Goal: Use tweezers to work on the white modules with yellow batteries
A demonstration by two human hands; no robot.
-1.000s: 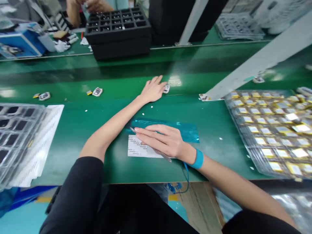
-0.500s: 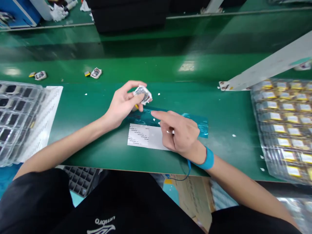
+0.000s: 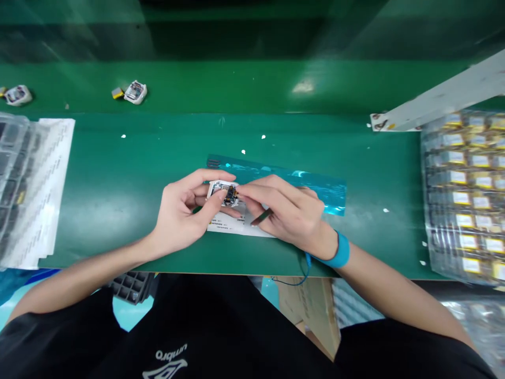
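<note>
My left hand (image 3: pixel 183 216) is closed around a small white watch-like case (image 3: pixel 213 187), its thumb lying over the open face. A circuit board (image 3: pixel 231 196) with dark and gold parts shows inside. The fingertips of my right hand (image 3: pixel 290 208) are pinched at the right edge of the case. A slim dark tool (image 3: pixel 261 217) is tucked in the right palm and points down to the left; its exact kind is not clear. Below the hands lie a printed white paper strip (image 3: pixel 224 226) and a strip of blue film (image 3: pixel 329 195).
Two similar white cases (image 3: pixel 136 92) (image 3: pixel 18 95) with yellow pieces (image 3: pixel 117 93) lie at the back left. Clear plastic trays stand left (image 3: pixel 11 137) and right (image 3: pixel 430 231), the right one filled with yellow-edged parts. A white post (image 3: pixel 442 102) slants at the right. Small white bits dot the bench.
My left hand has brought the case down and toward me. My right hand, earlier apart with its index finger extended, now touches the case. The camera view has shifted.
</note>
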